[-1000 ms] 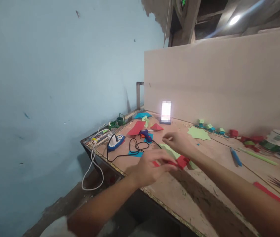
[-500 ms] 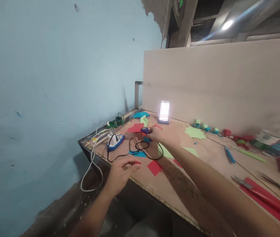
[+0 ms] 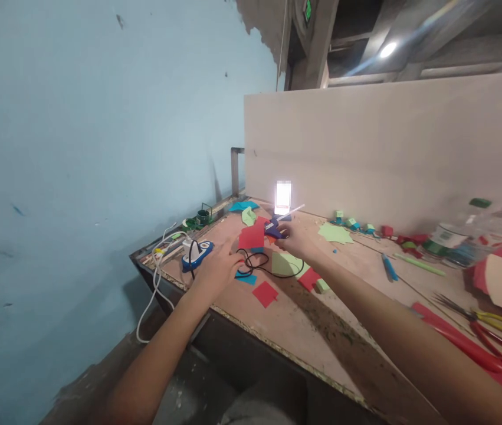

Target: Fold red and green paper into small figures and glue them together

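My right hand [image 3: 294, 239] is stretched far forward and closed round a blue glue gun [image 3: 274, 228], whose white glue stick pokes up towards a lit phone [image 3: 283, 198]. The gun's black cord [image 3: 257, 261] loops on the wooden table [image 3: 348, 348] between my hands. My left hand [image 3: 213, 270] reaches in beside the cord, its fingers closed at the lower corner of a red paper piece [image 3: 251, 237]. A light green sheet [image 3: 286, 264] lies under my right wrist, and a small red square [image 3: 265, 293] lies nearer to me.
A blue-and-white power strip [image 3: 197, 254] with a white cable sits at the table's left corner. Paper scraps and small folded pieces line the back board. A blue pen [image 3: 389, 267], bottles [image 3: 456, 239], scissors [image 3: 494, 323] and red strips lie to the right.
My right hand has taken up the glue gun and raised it. My left hand has moved forward from the table edge to the red paper piece. The view has swung slightly right.
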`<state>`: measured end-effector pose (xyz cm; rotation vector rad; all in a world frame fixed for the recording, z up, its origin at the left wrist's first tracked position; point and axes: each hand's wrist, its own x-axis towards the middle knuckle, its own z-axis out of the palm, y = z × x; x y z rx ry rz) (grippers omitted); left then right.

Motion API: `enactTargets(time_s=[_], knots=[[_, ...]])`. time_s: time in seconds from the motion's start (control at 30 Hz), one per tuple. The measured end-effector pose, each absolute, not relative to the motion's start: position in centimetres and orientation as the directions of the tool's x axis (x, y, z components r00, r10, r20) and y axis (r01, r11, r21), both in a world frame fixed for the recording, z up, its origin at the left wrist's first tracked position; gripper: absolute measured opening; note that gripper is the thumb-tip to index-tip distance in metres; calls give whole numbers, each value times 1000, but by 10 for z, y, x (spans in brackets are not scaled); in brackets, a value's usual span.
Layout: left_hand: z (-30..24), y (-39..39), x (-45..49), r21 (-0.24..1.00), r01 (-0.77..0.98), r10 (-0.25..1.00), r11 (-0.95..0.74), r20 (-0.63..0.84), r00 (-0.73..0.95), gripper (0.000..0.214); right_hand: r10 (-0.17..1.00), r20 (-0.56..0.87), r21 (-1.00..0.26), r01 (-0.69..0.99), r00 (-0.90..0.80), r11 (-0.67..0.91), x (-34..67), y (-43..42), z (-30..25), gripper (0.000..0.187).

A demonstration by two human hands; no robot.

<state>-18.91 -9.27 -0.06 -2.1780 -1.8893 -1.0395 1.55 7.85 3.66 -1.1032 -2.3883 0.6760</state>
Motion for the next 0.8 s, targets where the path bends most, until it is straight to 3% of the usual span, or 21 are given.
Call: enactTargets(time_s=[0.13,0.3,0.53,0.67,0.8], knots=[[-1,-74,-187,259,921,848,-291,516,122,25,753,106,-591,568,-649,573,25,74,40,38],[13,-60,-194,252,930,851,-267,514,105,24,738,91,-599,556,-669,577,36,74,37,38],[65,-18,-229,434,901,892,-32,418,-170,15,747,67,-638,547,-661,541,53,71,30,36],[88,19,-248,567,815,916,121,253,-312,37,788,64,-665,562,-613,492,66,65,33,39],[86,48,-253,664,713,909,226,118,-399,39,843,59,-715,567,-535,410,78,54,36,38]])
